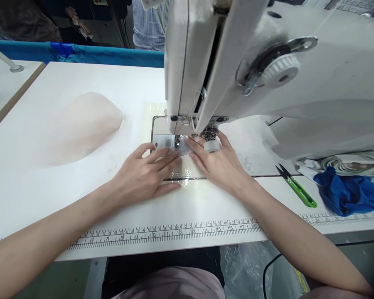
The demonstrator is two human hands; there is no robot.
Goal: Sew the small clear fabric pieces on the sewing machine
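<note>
My left hand point(145, 173) lies to the left of the sewing machine's presser foot point(177, 142), its fingers stretched toward the needle area. My right hand point(222, 164) rests to the right of the foot, palm down with fingers extended and partly hidden by the machine head. Between the hands, a shiny clear film point(188, 172) covers part of the bed by the metal needle plate point(162, 139). Whether thin material lies under the fingertips, I cannot tell. A sheer pale-pink fabric piece point(92, 122), curved like a cup, sits on the table at left.
The sewing machine head point(199, 62) overhangs my hands. Green-handled thread snips point(299, 189) and a blue cloth point(352, 193) lie at right, near a coil of pale strip point(355, 162). A printed ruler point(166, 233) runs along the front edge. Other people stand beyond the table.
</note>
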